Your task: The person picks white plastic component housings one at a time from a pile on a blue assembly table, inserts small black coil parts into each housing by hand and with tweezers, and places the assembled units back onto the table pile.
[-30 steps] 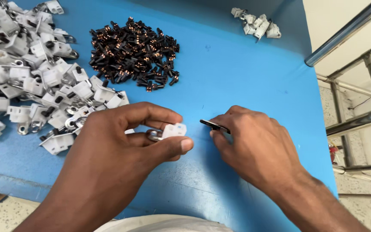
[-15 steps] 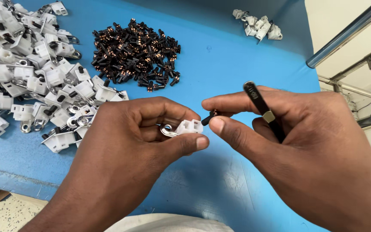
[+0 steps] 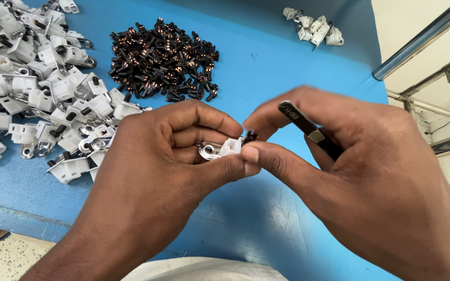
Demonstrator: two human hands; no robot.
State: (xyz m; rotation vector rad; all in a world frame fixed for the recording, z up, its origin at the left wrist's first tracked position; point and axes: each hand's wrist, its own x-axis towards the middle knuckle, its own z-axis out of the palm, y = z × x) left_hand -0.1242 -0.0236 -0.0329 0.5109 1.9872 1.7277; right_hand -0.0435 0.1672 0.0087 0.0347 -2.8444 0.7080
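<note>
Between our two hands, above the blue worktop (image 3: 298,67), we hold a small white plastic part (image 3: 230,146) with a silvery metal eyelet (image 3: 208,151) at its left end. Our left hand (image 3: 157,177) has its grip clamped on this part: the thumb presses from below and the curled fingers close over the top, so only the part's right end and the eyelet show.

Right of that grip, our right hand (image 3: 371,171) has thumb and forefinger pinched together on a tiny dark piece (image 3: 249,137), which touches the right end of the white part. The same hand also carries a slim black tool (image 3: 308,130) with a small brass-coloured fitting; it lies slanted across the fingers, its upper end sticking out just above the pinch. How the tool's tip meets the dark piece is hidden by our fingertips.

Left of the left grip, and beyond it, a wide heap of white parts with metal eyelets (image 3: 37,88) covers the worktop. Straight beyond the two grips lies a pile of small black pieces with copper-coloured windings (image 3: 162,60). Far beyond the right grip, near the worktop's back edge, sits a small cluster of white parts (image 3: 313,28). Right of the right hand, off the worktop, metal tubing (image 3: 423,41) runs slantwise.
</note>
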